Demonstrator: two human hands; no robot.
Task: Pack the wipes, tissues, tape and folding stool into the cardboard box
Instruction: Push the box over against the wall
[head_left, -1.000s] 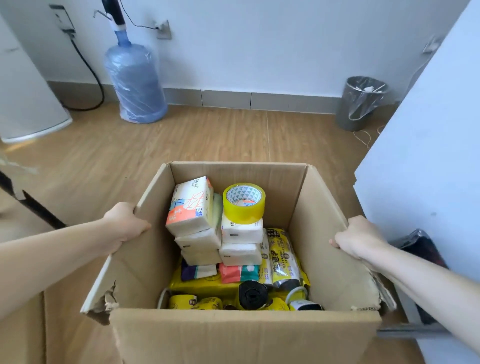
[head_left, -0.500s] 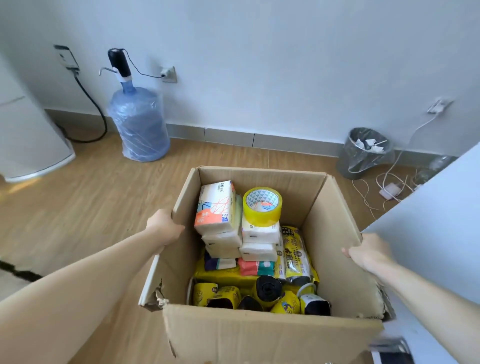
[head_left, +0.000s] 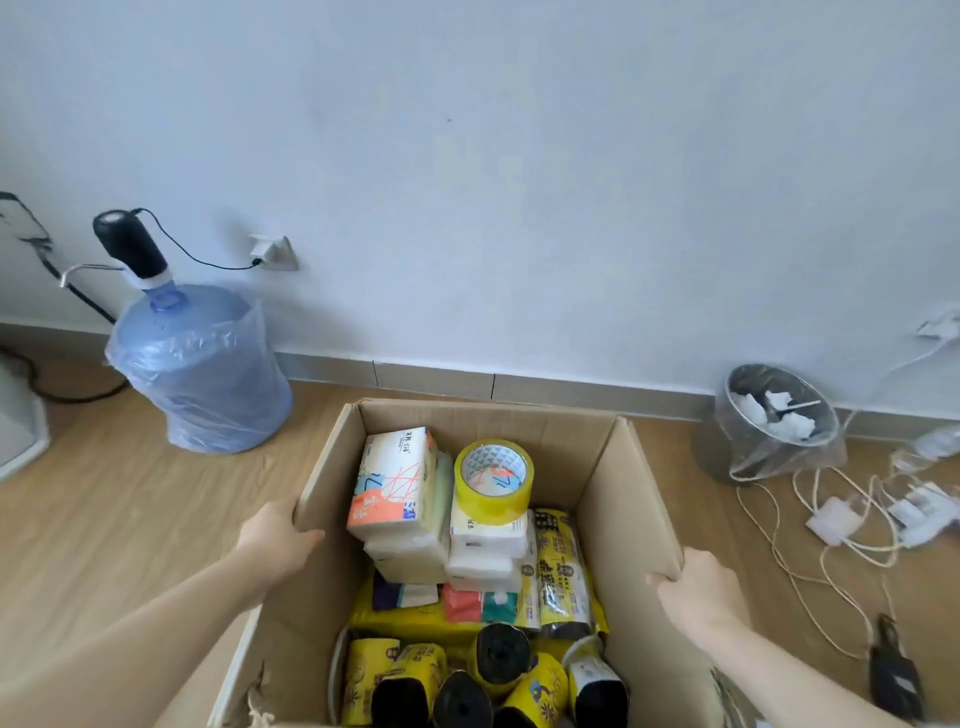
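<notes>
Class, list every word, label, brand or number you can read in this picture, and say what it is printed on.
None can be read for certain.
Tissue pack: characters printed along the top and lower left, blurred.
Yellow packet: round badges and dark print, too small.
Yellow rolls: dark print, illegible.
Tape roll: pattern only.

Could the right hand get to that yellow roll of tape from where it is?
Probably yes. The tape sits on top of the tissue packs with nothing over it, but the right hand grips the box wall and would have to let go first.

Left hand (head_left: 278, 538), right hand (head_left: 698, 597): bare, forearms unsleeved, nothing worn.
</notes>
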